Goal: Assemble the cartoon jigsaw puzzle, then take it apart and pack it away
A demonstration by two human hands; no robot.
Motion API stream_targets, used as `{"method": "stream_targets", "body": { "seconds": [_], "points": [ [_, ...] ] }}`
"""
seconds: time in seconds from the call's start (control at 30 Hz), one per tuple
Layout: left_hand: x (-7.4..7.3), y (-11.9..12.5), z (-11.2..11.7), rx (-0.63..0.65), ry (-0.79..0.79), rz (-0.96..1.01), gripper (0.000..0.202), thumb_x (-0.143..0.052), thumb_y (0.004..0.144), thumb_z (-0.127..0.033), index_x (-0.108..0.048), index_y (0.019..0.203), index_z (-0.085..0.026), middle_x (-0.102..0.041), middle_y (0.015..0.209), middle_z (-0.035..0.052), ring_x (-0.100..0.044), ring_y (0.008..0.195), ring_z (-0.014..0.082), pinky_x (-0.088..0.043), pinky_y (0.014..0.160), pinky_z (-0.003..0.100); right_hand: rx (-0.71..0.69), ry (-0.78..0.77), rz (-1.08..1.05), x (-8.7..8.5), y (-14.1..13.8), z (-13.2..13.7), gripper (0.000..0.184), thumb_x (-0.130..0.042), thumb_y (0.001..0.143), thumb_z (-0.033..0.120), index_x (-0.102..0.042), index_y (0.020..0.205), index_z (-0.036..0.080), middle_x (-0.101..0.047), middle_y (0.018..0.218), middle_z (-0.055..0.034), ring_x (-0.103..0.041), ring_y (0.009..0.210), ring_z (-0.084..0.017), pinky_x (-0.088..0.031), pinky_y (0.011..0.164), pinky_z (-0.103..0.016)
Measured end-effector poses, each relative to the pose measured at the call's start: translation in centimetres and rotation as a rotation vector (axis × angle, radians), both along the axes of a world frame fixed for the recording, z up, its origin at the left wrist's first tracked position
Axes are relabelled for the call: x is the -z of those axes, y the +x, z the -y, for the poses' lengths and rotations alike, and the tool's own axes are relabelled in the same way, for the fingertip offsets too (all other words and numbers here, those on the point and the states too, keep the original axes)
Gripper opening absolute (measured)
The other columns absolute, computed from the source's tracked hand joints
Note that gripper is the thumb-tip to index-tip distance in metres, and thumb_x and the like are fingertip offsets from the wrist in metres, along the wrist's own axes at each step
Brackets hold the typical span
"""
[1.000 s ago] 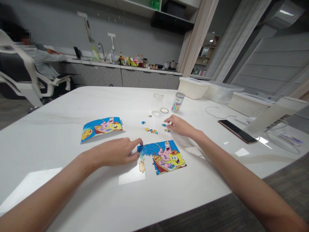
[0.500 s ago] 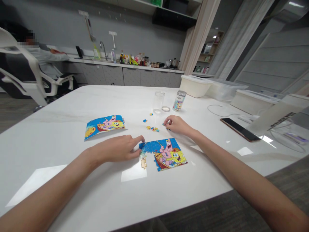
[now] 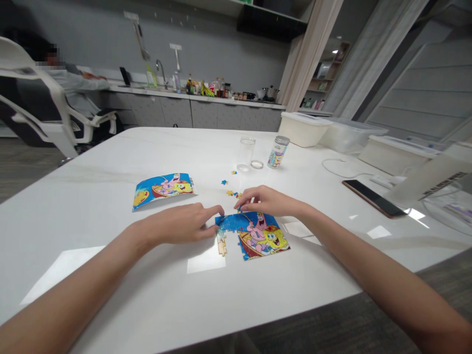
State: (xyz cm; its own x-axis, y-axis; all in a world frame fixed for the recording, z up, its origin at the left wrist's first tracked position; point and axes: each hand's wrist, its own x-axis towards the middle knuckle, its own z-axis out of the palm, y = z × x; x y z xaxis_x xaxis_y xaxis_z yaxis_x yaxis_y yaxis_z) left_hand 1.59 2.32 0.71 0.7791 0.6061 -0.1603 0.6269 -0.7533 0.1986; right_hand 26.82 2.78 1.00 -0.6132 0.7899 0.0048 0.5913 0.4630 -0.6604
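Note:
A partly assembled jigsaw puzzle point(image 3: 263, 238) lies on the white table, showing a pink starfish and a yellow sponge in a boat. Its lower left has a gap beside a column of pale pieces. At its upper left corner, my left hand point(image 3: 188, 223) grips the edge with thumb and forefinger. Just above the top edge is my right hand point(image 3: 263, 200), fingertips pinched on a small puzzle piece point(image 3: 239, 209), mostly hidden. Loose pieces point(image 3: 230, 193) lie beyond, some covered by the right hand. A curled picture sheet point(image 3: 162, 191) with the same scene rests to the left.
Behind the pieces stand a clear jar point(image 3: 246, 155), a ring-shaped lid point(image 3: 257, 164) and a printed canister point(image 3: 278, 152). Plastic boxes point(image 3: 304, 130), a phone point(image 3: 372, 198) and a cable occupy the right side. A person point(image 3: 79, 88) sits in an office chair at the far left.
My right hand has moved left and nearer, from the loose pieces to the puzzle's top edge, with a piece in its fingertips. The left hand stays at the corner. The view has shifted slightly.

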Motion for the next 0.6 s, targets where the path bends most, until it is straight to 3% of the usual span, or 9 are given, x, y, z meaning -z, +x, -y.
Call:
{"method": "stream_targets", "body": {
  "seconds": [0.1,0.33,0.47,0.6],
  "points": [
    [-0.7,0.1,0.3,0.082,-0.005,0.045,0.032,-0.040,0.092,-0.034,-0.063,0.113,-0.026,-0.052,0.053,-0.0011,-0.052,0.056,0.0155,-0.032,0.054,0.025,-0.028,-0.095,-0.019,-0.3,-1.1,1.5,0.017,-0.062,0.083,0.022,-0.070,0.097,0.018,-0.071,0.091,-0.0027,-0.061,0.076,-0.011,-0.047,0.068,-0.023],
    [-1.6,0.5,1.2,0.204,-0.040,0.165,0.032,-0.049,0.087,-0.025,-0.070,0.110,-0.028,-0.050,0.049,-0.0038,-0.047,0.051,0.0114,-0.036,0.058,0.023,-0.044,-0.142,0.002,0.2,-2.1,2.4,0.010,-0.064,0.080,0.023,-0.071,0.084,0.019,-0.070,0.076,0.0003,-0.058,0.064,-0.009,-0.045,0.061,-0.022],
    [-1.7,0.7,1.5,0.212,-0.097,0.164,0.031,-0.050,0.087,-0.025,-0.073,0.106,-0.030,-0.053,0.048,-0.0035,-0.041,0.044,0.0099,-0.034,0.052,0.022,-0.044,-0.080,0.024,0.4,-2.4,2.6,0.010,-0.064,0.079,0.022,-0.072,0.083,0.019,-0.069,0.081,-0.0009,-0.056,0.068,-0.011,-0.045,0.063,-0.023],
    [-1.5,0.8,1.6,0.212,-0.114,0.153,0.031,-0.053,0.085,-0.022,-0.072,0.108,-0.032,-0.054,0.049,-0.0035,-0.040,0.043,0.0093,-0.033,0.049,0.022,-0.024,-0.116,0.039,0.2,-2.3,2.7,0.016,-0.062,0.081,0.026,-0.072,0.092,0.019,-0.070,0.082,-0.0017,-0.057,0.069,-0.011,-0.044,0.062,-0.023]
  ]
}}
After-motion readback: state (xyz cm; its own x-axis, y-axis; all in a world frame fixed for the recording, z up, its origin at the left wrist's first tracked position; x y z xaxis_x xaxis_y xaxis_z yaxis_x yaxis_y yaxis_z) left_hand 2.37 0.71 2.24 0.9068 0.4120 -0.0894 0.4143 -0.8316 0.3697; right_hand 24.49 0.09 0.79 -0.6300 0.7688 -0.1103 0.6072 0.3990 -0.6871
